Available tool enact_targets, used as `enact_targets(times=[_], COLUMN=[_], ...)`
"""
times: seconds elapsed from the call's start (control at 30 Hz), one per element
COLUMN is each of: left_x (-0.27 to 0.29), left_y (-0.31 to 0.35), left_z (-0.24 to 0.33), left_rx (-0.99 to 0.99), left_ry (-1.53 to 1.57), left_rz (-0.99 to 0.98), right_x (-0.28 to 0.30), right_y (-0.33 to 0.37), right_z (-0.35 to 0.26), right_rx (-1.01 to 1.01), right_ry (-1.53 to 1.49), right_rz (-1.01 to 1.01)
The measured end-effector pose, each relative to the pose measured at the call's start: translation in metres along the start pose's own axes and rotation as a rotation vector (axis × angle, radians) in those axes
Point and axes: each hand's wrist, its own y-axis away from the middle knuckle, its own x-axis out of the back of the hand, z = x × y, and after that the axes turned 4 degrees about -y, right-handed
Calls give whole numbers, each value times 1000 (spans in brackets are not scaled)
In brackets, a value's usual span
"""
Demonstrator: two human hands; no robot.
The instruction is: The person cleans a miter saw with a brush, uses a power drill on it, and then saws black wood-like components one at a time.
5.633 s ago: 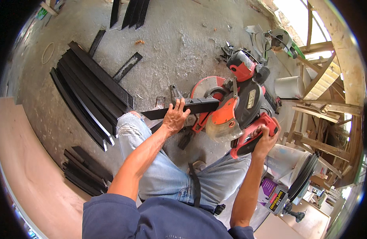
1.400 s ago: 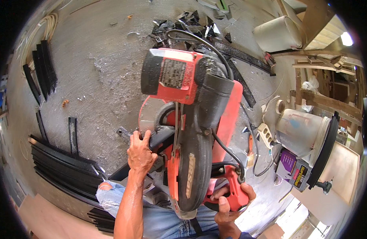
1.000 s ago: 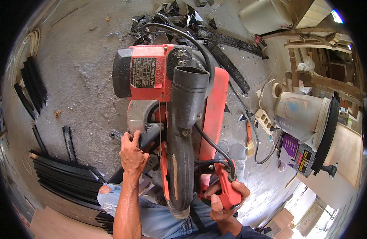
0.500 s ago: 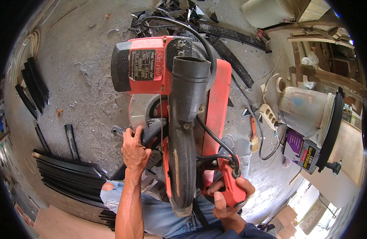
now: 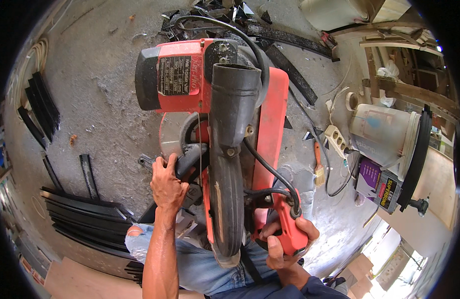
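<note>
A red and black miter saw (image 5: 234,104) stands in the middle of the view, its motor housing to the left and a black dust outlet on top. My right hand (image 5: 284,244) is wrapped round the saw's red handle (image 5: 289,224), at the near right. My left hand (image 5: 167,184) is closed at the saw's left side, beside a black angled part (image 5: 192,158). What lies under its fingers is hidden. The saw head covers the blade and most of the base. My jeans-clad legs are on either side of the saw's near end.
Long black strips (image 5: 85,214) lie at left, with shorter ones (image 5: 43,107) beyond. Black offcuts (image 5: 215,20) are heaped at the far side. To the right are a paintbrush (image 5: 318,164), a power strip (image 5: 335,139) with a trailing cable, a plastic bucket (image 5: 379,129) and a box (image 5: 377,184).
The saw head and its handle sit slightly higher in the picture, and the whole view has shifted a little. Both hands keep their places on the saw.
</note>
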Motion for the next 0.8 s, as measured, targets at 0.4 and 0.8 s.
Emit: enact_targets(times=[0.4, 0.8], left_x=[-1, -2], left_y=[0, 0], left_z=[0, -2], left_rx=[-12, -16], left_ry=[-15, -27], left_rz=[-3, 1], right_x=[1, 2], right_y=[1, -4], right_z=[0, -15], right_rx=[9, -108], right_ry=[10, 77], right_rz=[10, -3])
